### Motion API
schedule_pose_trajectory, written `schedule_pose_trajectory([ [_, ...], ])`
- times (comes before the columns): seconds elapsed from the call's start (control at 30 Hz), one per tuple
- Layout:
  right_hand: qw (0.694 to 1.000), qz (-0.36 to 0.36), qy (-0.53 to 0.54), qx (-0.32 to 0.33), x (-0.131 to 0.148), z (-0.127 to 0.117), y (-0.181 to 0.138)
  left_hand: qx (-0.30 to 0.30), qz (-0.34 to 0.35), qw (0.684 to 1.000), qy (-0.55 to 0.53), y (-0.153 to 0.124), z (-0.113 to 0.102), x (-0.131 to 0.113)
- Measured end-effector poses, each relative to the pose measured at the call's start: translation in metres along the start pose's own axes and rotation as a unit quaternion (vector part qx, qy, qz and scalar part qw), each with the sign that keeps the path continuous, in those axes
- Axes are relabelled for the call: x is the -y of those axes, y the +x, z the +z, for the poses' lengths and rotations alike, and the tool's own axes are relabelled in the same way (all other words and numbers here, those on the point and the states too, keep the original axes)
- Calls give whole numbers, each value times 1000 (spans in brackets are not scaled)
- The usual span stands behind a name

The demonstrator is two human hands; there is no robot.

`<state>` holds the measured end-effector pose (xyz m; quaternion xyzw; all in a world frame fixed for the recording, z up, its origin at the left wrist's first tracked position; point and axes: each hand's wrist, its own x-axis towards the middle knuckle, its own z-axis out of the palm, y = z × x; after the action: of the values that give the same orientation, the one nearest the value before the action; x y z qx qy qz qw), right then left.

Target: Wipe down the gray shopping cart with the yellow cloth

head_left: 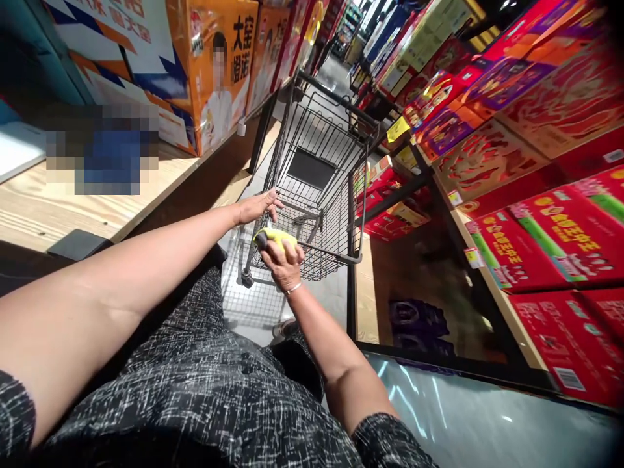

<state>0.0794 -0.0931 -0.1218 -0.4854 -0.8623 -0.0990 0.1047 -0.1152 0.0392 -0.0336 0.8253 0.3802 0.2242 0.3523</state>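
A dark wire shopping cart (325, 146) stands in the aisle in front of me, tilted in the view. My right hand (285, 263) is closed around a yellow and dark grey cloth (277, 236) at the near end of the cart, by its handle bar. Folds and fingers hide part of the cloth. My left hand (257, 207) is just beyond it, at the cart's near left side, its fingers loosely bent and apart. Nothing shows in that hand. Whether its fingertips touch the cart I cannot tell.
Orange and white cartons (221, 123) stand on a wooden shelf (160, 188) close on the left. Red gift boxes (560, 234) are stacked on a shelf at the right. Purple packages (419, 318) lie low beneath it. The aisle floor (331, 75) runs on beyond the cart.
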Motion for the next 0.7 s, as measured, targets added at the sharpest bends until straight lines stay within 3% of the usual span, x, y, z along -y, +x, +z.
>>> schedule_pose_trajectory([
  [0.13,996,-52,-4,73,13,57,-24,-8,11,1000,15,4,-3,11],
  [0.27,994,-53,-10,93,14,76,-44,-13,37,998,46,4,-5,25],
  [0.4,997,-42,-13,63,1,40,-23,-20,27,997,75,3,-11,32],
  [0.57,995,67,-21,-71,-28,-24,26,-83,-22,984,155,0,-12,17],
  [0.63,994,68,-17,-87,-31,-25,35,-92,-22,982,161,-6,-7,9],
  [0.7,998,35,-6,-58,-27,-7,32,-75,-16,985,154,-13,-3,7],
])
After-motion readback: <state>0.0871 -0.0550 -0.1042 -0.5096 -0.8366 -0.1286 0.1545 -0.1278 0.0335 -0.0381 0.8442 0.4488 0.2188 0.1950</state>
